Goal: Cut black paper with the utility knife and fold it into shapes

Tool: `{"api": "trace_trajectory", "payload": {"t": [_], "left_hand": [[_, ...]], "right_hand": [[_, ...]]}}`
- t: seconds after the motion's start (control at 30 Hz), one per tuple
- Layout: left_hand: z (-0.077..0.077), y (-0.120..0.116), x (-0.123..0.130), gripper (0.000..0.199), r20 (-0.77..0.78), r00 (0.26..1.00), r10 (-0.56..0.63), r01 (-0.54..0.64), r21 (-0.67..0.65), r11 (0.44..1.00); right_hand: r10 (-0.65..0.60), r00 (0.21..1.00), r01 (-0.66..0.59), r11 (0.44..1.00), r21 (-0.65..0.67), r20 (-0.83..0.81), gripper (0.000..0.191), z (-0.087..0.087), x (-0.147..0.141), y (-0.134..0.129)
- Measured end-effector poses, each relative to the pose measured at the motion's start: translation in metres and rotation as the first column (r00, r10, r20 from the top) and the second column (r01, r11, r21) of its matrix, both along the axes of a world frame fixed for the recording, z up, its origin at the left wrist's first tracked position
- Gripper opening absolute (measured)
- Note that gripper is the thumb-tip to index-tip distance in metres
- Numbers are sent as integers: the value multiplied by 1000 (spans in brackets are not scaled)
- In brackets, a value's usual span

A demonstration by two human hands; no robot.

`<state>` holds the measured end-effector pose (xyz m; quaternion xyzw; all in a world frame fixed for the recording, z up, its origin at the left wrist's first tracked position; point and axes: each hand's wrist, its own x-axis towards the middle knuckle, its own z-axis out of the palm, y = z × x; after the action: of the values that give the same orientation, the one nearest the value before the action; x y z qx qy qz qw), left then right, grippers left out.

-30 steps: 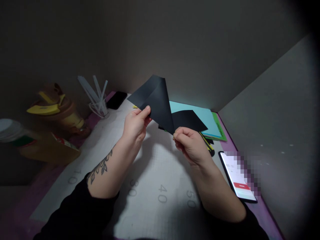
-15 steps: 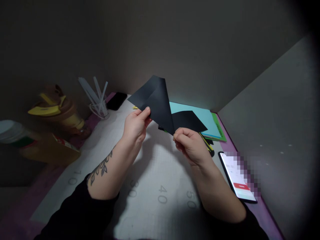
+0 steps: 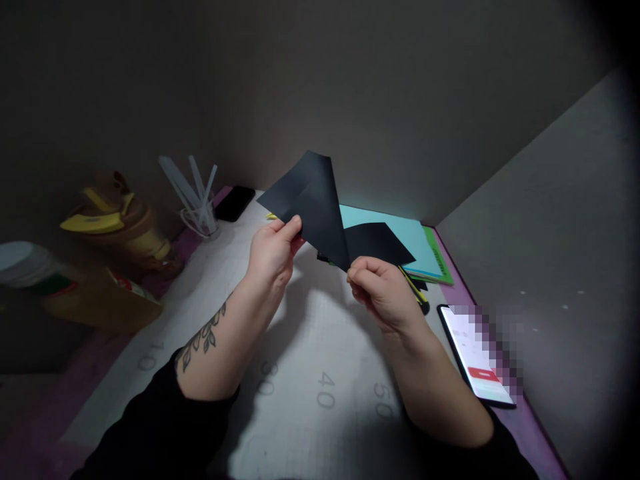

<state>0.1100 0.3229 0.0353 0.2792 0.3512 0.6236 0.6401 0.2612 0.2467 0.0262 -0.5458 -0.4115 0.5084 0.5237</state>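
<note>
A folded sheet of black paper (image 3: 317,200) is held up above the table between both hands. My left hand (image 3: 275,250) grips its lower left edge, the thumb lying on the front face. At the lower tip, my right hand (image 3: 377,287) pinches the paper's pointed corner between thumb and fingers. Behind my right hand lies another black piece of paper (image 3: 380,243), partly over light-blue sheets (image 3: 385,215). Whether it joins the held sheet I cannot tell. Something black and yellow (image 3: 419,293), perhaps a cutter, shows partly beside my right wrist.
A white gridded mat (image 3: 300,407) covers the table. On the right lies a lit phone (image 3: 475,360); a dark phone (image 3: 235,203) is at the back left. Left stand a clear cup with white sticks (image 3: 200,217), a brown-yellow container (image 3: 117,227) and a white-capped bottle (image 3: 30,263).
Both hands keep the same grip on the black paper. The whole view has shifted very slightly; nothing else has visibly moved.
</note>
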Motion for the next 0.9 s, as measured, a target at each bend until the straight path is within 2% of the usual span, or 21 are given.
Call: {"api": "trace_trajectory", "payload": {"t": [0.37, 0.53, 0.7, 0.9], "left_hand": [[3, 1, 0, 6, 4, 1000, 16, -16, -45, 999], [3, 0, 0, 3, 25, 1000, -5, 5, -12, 1000], [5, -2, 0, 10, 67, 997, 34, -32, -23, 999], [6, -6, 0, 15, 90, 994, 54, -60, 75, 995]], "right_hand": [[16, 999, -17, 999, 32, 36, 10, -2, 1, -2], [-6, 979, -26, 987, 158, 202, 11, -2, 1, -3], [-88, 888, -55, 954, 294, 451, 19, 1, 0, -6], [-92, 874, -62, 953, 296, 477, 20, -1, 2, -5]]}}
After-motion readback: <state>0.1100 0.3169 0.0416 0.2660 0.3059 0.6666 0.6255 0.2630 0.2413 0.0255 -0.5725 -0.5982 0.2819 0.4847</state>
